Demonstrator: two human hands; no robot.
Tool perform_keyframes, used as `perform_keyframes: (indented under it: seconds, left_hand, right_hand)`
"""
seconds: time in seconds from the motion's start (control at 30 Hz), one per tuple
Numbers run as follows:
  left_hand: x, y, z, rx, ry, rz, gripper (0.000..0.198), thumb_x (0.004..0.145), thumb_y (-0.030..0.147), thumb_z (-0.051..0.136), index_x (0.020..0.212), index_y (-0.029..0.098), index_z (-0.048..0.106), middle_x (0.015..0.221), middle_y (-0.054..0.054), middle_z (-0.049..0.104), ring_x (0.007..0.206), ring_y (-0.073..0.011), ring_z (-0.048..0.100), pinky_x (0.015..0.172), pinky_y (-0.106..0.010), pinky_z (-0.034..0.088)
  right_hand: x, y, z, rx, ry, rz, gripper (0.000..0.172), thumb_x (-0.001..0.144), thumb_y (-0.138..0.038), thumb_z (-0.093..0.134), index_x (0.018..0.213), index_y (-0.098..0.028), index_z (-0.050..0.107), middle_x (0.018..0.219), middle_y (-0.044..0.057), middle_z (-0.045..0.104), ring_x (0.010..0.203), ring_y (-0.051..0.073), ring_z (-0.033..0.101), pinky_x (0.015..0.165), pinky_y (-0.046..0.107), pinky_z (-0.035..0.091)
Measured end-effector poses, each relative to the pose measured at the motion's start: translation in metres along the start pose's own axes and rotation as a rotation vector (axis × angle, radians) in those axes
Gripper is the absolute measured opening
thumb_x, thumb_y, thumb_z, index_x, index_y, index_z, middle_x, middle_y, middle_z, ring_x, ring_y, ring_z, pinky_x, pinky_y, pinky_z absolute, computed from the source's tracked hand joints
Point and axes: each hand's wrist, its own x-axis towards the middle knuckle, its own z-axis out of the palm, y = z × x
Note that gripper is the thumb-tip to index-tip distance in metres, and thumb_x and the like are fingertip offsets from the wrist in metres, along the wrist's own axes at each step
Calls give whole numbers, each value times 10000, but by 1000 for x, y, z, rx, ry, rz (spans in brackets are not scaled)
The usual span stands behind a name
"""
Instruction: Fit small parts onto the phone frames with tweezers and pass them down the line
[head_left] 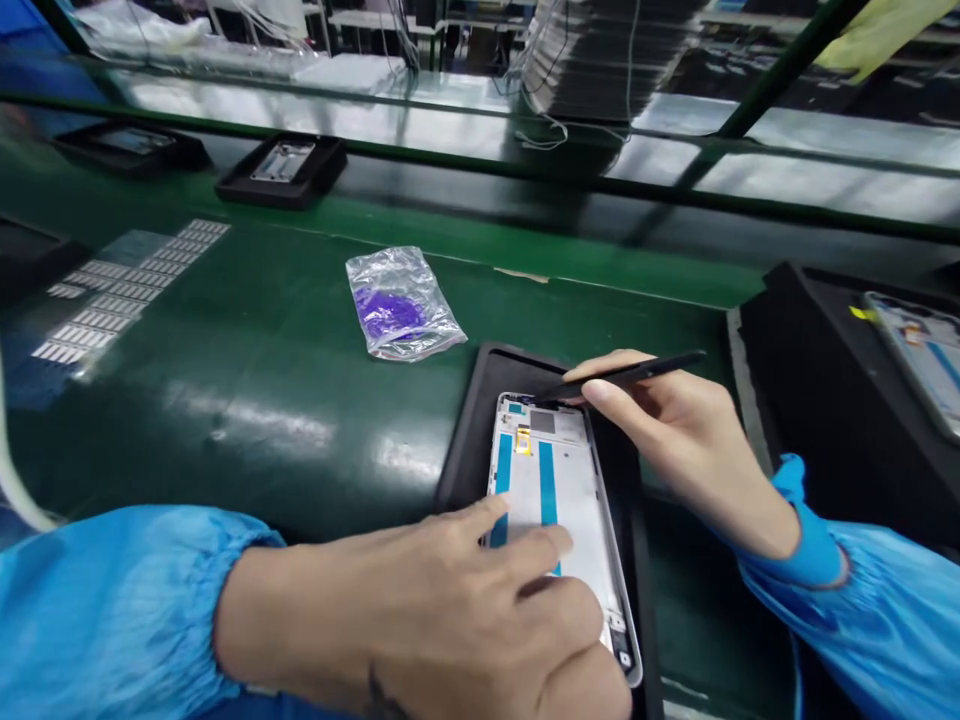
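A silver phone frame with teal strips and a small yellow flex piece lies in a black tray. My left hand rests over the frame's lower part, its index and middle fingers stretched apart on the surface. The thumb of that hand is hidden. Between thumb and fingers, my right hand pinches a slim black pen-like tool. The tool's tip reaches the dark parts at the frame's top edge; exactly what it touches there is too small to tell.
A clear plastic bag with purple pieces lies beyond the tray. Rows of small pale stickers are at left. Black trays line the back edge. At right, another phone frame sits on a black block. Green rails cross behind.
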Motion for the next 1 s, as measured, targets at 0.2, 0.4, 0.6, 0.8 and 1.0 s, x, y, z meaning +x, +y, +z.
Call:
perform_keyframes:
  seconds: [0.2, 0.4, 0.6, 0.8, 1.0]
  left_hand:
    - [6, -4, -17, -70, -167, 23, 293, 1009, 158, 360, 889, 207, 623, 850, -48, 614, 925, -244, 636, 789, -397, 561]
    - [10, -1, -18, -128, -126, -43, 230, 972, 139, 459, 866, 192, 656, 880, -58, 668, 885, -224, 654, 759, -363, 562]
    - [17, 3, -18, -207, -80, -81, 207, 985, 224, 507, 837, 215, 652, 870, -52, 683, 791, -203, 650, 665, -337, 557]
    - [23, -3, -26, -222, -182, -41, 281, 1009, 202, 418, 879, 205, 667, 865, -57, 662, 748, -197, 610, 713, -349, 578]
    - [25, -6, -29, -235, -200, -12, 276, 990, 163, 400, 910, 184, 663, 843, -47, 623, 717, -195, 569, 693, -355, 569]
  right_hand:
    - [-2, -6, -1, 4, 10, 24, 218, 912, -409, 638, 895, -208, 719, 910, 38, 736, 781, 179, 688, 699, 289, 541]
    - [-2, 2, 2, 20, -13, 39, 242, 912, -436, 645, 894, -208, 724, 918, 45, 731, 778, 184, 698, 712, 299, 561]
    - [-4, 3, 3, 56, -32, 76, 250, 910, -439, 651, 890, -197, 715, 942, 48, 719, 765, 179, 706, 737, 303, 584]
    - [-7, 4, 4, -45, -11, 2, 230, 927, -426, 627, 900, -219, 724, 945, 43, 734, 792, 187, 706, 696, 298, 561]
    - [-9, 4, 6, -142, -9, -61, 202, 941, -400, 605, 887, -249, 729, 967, 44, 746, 846, 212, 705, 738, 333, 546]
